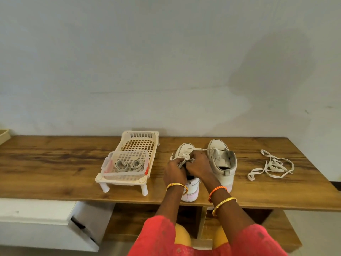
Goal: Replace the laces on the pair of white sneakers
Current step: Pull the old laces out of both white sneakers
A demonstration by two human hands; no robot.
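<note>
Two white sneakers stand on the wooden table (55,163), toes toward the wall. Over the left sneaker (184,148) my left hand (174,170) and my right hand (198,165) meet, both pinching its white lace (186,159) at the top of the tongue. One end of that lace runs right toward the right sneaker (221,159), which has no lace in it. A loose white lace (271,164) lies in a tangle on the table to the right. Coiled laces (127,164) sit in a clear plastic box (110,163).
The clear box rests on a cream plastic rack (140,139) with short legs, left of the shoes. The wall runs close behind the table. A white unit (36,218) stands below at the left. A wooden shelf sits under the table.
</note>
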